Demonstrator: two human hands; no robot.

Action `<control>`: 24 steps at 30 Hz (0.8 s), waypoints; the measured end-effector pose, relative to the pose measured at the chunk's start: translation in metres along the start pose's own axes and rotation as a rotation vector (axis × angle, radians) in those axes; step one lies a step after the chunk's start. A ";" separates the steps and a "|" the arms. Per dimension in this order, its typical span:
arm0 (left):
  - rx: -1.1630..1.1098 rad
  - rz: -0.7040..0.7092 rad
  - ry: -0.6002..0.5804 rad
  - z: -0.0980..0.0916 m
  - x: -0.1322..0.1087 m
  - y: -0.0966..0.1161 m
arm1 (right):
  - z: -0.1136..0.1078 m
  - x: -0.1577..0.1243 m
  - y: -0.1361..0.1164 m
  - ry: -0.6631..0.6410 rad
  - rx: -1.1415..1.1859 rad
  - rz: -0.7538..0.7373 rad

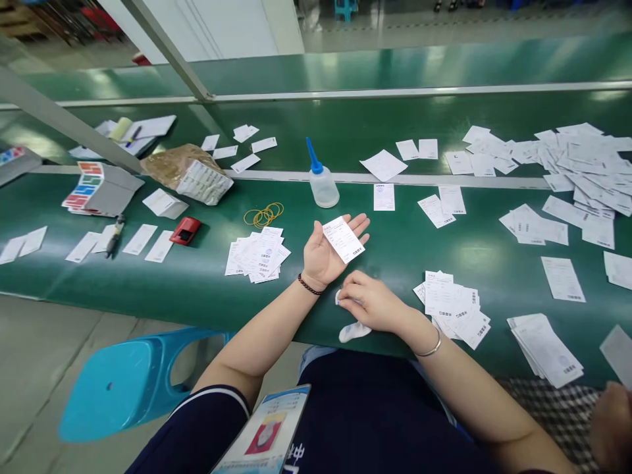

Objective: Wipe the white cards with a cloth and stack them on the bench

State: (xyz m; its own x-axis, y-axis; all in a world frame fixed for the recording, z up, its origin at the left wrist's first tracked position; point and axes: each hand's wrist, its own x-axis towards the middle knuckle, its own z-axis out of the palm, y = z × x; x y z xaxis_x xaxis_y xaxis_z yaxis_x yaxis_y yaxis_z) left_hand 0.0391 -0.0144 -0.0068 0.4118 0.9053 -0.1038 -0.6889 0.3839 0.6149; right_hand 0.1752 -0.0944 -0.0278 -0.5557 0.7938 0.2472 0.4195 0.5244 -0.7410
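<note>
My left hand (326, 253) is palm up with its fingers stretched out, and a white printed card (344, 240) rests across them, the thumb along its edge. My right hand (370, 300) is closed in a pinch low over the table's near edge. A white crumpled piece, like a cloth (354, 332), shows below and beside its fingertips; the fingers partly hide it. Left of my left hand lies a loose pile of printed cards (259, 255). Another pile of cards (451, 303) lies to the right of my right hand.
A clear bottle with a blue nozzle (324, 187) stands beyond my hands, with yellow rubber bands (264, 215) nearby. Further left are a red stamp (185, 230) and a wrapped bundle (200, 181). Many cards (582, 161) cover the right side. Another person's hand (612, 421) shows at lower right.
</note>
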 end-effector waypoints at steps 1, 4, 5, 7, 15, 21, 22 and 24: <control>0.026 -0.001 -0.003 0.001 0.000 0.000 | 0.002 0.000 0.000 -0.018 -0.030 0.009; 0.119 -0.011 -0.052 0.011 -0.002 -0.001 | 0.005 0.002 -0.001 -0.083 -0.098 0.048; 0.167 -0.026 -0.078 0.016 -0.002 -0.002 | 0.006 0.003 -0.001 -0.109 -0.113 0.061; 0.280 -0.090 -0.155 0.030 -0.002 -0.006 | 0.005 0.005 -0.001 -0.157 -0.124 0.084; 0.410 -0.326 -0.436 0.080 0.002 -0.027 | 0.001 0.004 -0.003 0.049 0.297 0.229; 0.520 -0.549 -0.582 0.087 0.015 -0.052 | -0.003 -0.012 -0.012 0.256 0.459 0.332; 0.535 -0.580 -0.603 0.088 0.019 -0.055 | -0.002 -0.013 -0.013 0.259 0.464 0.336; 0.576 -0.622 -0.628 0.087 0.026 -0.060 | -0.001 -0.014 -0.013 0.200 0.423 0.324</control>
State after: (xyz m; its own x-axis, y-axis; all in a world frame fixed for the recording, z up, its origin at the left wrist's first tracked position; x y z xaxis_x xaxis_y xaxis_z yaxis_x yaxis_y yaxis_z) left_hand 0.1431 -0.0298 0.0215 0.9437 0.2588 -0.2059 0.0690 0.4548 0.8879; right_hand 0.1782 -0.1120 -0.0204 -0.2827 0.9580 0.0485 0.1988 0.1080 -0.9741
